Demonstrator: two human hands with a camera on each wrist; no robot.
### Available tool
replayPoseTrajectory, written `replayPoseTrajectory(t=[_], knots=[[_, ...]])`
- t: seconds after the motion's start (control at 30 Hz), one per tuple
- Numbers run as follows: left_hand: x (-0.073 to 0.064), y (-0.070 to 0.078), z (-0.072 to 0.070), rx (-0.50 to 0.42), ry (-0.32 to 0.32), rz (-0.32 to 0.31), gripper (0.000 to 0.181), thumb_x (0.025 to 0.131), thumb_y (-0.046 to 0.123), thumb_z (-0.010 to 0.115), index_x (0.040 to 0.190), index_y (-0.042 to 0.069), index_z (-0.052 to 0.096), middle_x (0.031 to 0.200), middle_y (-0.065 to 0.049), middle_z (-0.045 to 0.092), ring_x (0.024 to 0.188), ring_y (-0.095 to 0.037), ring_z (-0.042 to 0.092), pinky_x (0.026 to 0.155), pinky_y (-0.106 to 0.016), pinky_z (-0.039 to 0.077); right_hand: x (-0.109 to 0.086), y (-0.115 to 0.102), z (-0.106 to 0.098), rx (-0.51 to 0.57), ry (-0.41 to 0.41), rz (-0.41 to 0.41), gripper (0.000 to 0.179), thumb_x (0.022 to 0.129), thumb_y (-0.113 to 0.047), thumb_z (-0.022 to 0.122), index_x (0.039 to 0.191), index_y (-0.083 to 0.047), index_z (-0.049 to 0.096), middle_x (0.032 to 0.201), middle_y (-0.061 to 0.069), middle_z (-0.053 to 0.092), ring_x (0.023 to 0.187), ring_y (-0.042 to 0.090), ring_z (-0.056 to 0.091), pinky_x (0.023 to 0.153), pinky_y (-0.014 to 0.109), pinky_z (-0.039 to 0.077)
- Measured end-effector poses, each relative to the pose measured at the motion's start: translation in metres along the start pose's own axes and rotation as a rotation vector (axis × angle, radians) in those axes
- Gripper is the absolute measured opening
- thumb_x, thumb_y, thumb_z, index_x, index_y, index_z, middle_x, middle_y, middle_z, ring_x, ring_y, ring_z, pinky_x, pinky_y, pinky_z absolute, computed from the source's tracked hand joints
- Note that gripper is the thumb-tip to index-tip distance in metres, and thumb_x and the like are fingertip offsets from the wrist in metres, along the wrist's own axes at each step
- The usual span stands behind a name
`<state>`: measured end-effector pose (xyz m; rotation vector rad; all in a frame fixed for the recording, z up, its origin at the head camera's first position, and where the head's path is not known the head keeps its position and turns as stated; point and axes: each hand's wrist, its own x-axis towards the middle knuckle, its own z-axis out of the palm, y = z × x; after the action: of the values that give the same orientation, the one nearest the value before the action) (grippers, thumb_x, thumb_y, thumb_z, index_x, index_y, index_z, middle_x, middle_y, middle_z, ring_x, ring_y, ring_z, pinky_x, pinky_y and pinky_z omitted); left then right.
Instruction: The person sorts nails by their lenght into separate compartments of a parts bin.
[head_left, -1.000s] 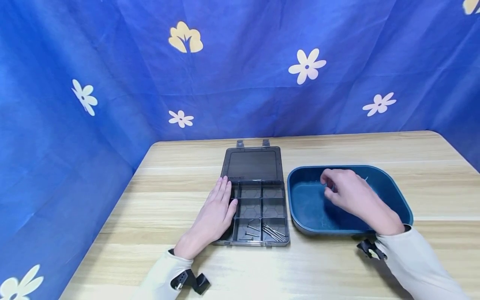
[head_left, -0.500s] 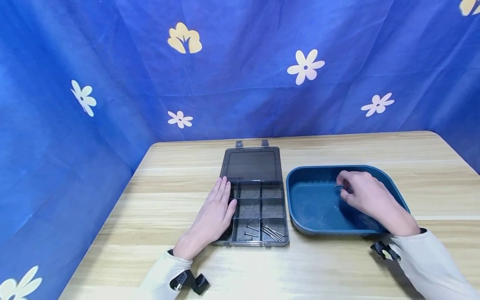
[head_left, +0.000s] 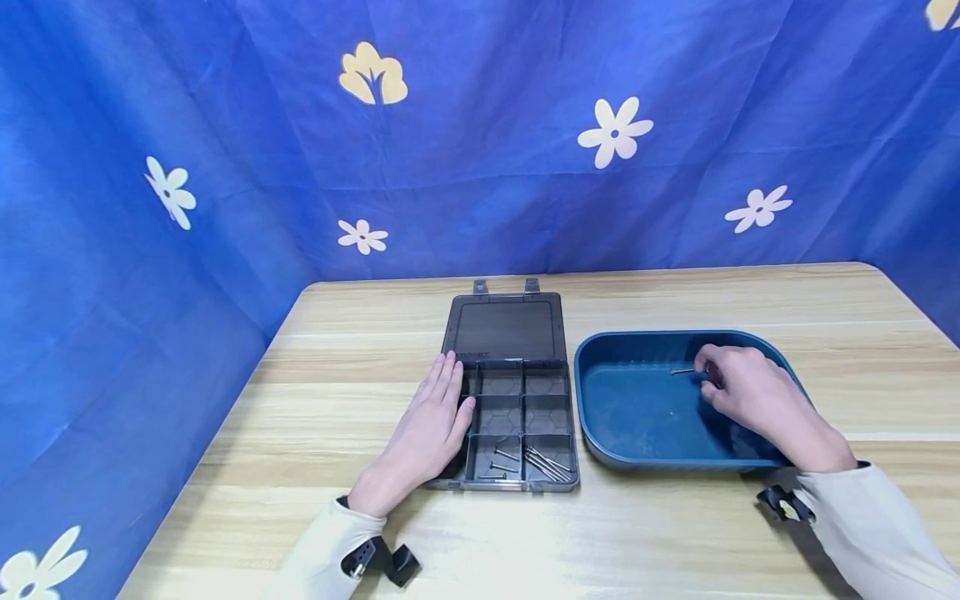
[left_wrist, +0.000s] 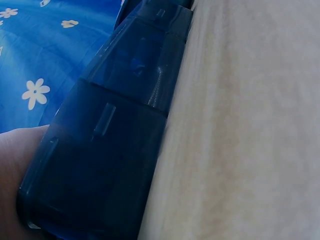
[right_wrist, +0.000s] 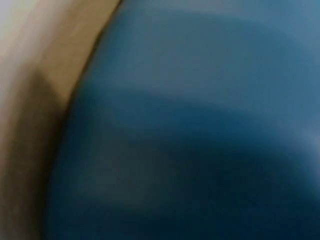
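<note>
In the head view my left hand [head_left: 427, 423] lies along the left edge of a dark, see-through compartment box [head_left: 501, 417], fingers straight, covering part of its left column. The lid [head_left: 504, 327] is folded back. Several short nails [head_left: 504, 468] lie in the front middle compartment, several longer ones in the front right. My right hand [head_left: 753, 396] is inside the blue tray [head_left: 600, 446], fingers curled. A nail [head_left: 682, 371] with its head to the left runs in at the thumb and index finger; I cannot tell whether they pinch it.
Box and tray stand side by side on a wooden table [head_left: 360, 350]. A blue flowered curtain [head_left: 480, 150] hangs behind and to the left. In the left wrist view the box's side wall [left_wrist: 100, 165] stands against the tabletop. The right wrist view is blurred.
My right hand has moved rightward inside the tray. The nail now shows more of its length left of the fingers. My left hand has stayed on the box.
</note>
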<state>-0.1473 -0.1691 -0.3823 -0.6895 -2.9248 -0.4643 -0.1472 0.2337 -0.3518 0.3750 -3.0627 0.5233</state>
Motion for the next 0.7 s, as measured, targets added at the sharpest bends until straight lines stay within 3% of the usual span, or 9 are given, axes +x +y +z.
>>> replayPoseTrajectory(t=[0.7], knots=[[0.000, -0.001, 0.001, -0.004, 0.012, 0.001, 0.057, 0.104, 0.026, 0.039, 0.143, -0.013, 0.032, 0.154, -0.027, 0.024, 0.144, -0.037, 0.018, 0.116, -0.048, 0.021, -0.002, 0.009, 0.012, -0.045, 0.049, 0.005, 0.015, 0.079, -0.005, 0.070, 0.092, -0.003, 0.063, 0.086, 0.011, 0.056, 0.070, 0.025, 0.049, 0.054, 0.039, 0.044]])
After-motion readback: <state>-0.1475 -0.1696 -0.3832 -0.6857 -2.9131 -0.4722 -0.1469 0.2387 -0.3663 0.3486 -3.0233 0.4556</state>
